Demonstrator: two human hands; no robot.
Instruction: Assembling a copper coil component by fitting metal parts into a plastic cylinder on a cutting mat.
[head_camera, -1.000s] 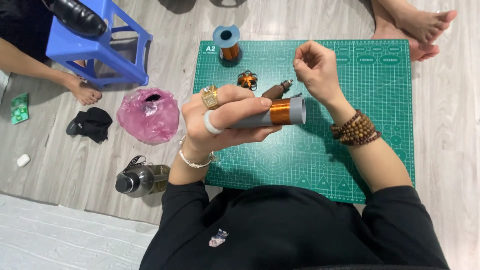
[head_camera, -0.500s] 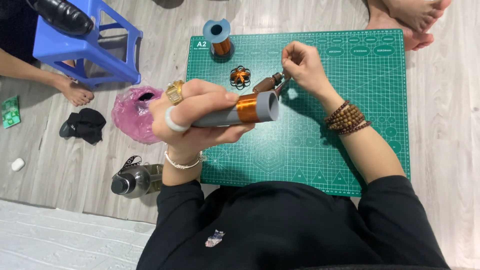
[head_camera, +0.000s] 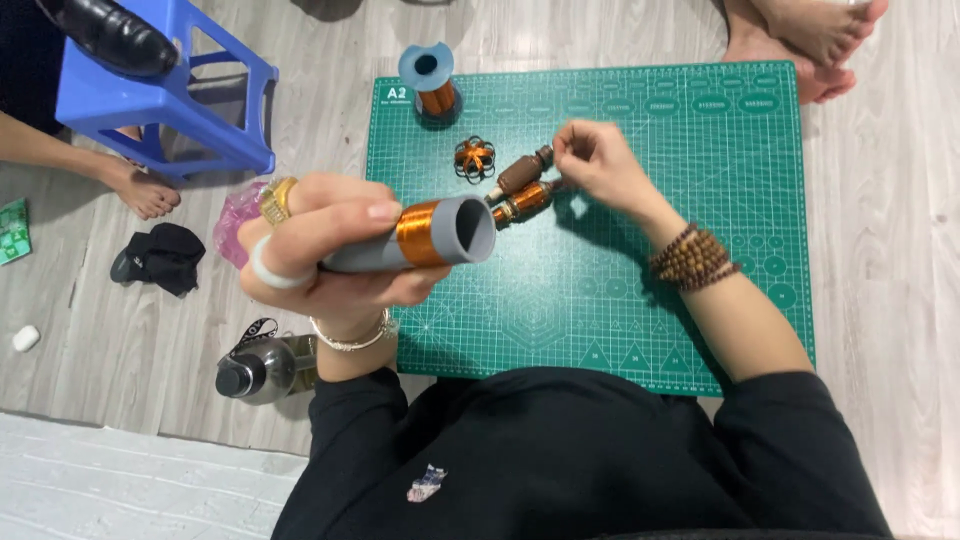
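A green mat (head_camera: 700, 200) lies on the floor as the landmark. Left of it stands a blue stool (head_camera: 165, 100), and nearer, off its lower left corner, a bottle (head_camera: 262, 368). The left hand (head_camera: 325, 250) hangs over the mat's left edge, fingers wrapped around a grey tube (head_camera: 420, 238) banded with copper wire. The right hand (head_camera: 600, 165) rests on the mat's middle, fingertips pinched at the ends of two rotors (head_camera: 520, 190) lying side by side. A spool (head_camera: 432, 85) stands at the mat's top left corner, and a small coil (head_camera: 474, 157) lies just below it.
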